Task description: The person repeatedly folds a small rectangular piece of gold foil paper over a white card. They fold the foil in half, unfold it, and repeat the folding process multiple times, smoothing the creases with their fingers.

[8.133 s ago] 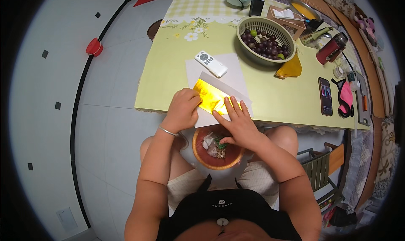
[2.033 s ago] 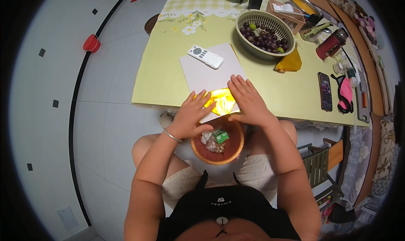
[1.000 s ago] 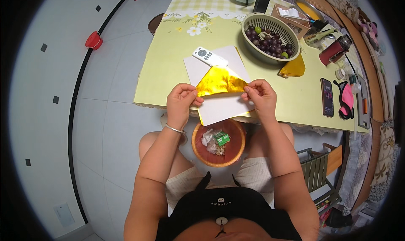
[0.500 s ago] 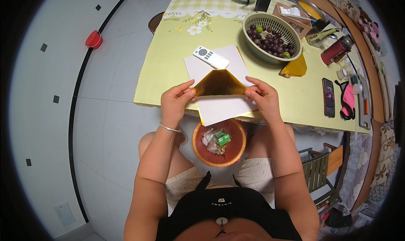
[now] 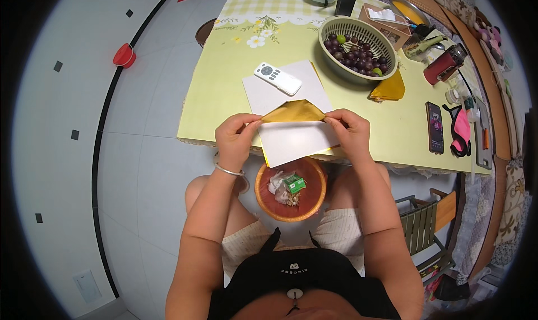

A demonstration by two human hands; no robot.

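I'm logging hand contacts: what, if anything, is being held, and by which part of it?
A folded gold sheet, held by its two side corners: the left grip pinches the left corner, the right grip the right one.

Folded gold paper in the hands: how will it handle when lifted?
The gold paper is probably very light, being thin sheet. It likely holds its line, since its near edge looks almost straight between left hand and right hand. Its unheld middle may flex.
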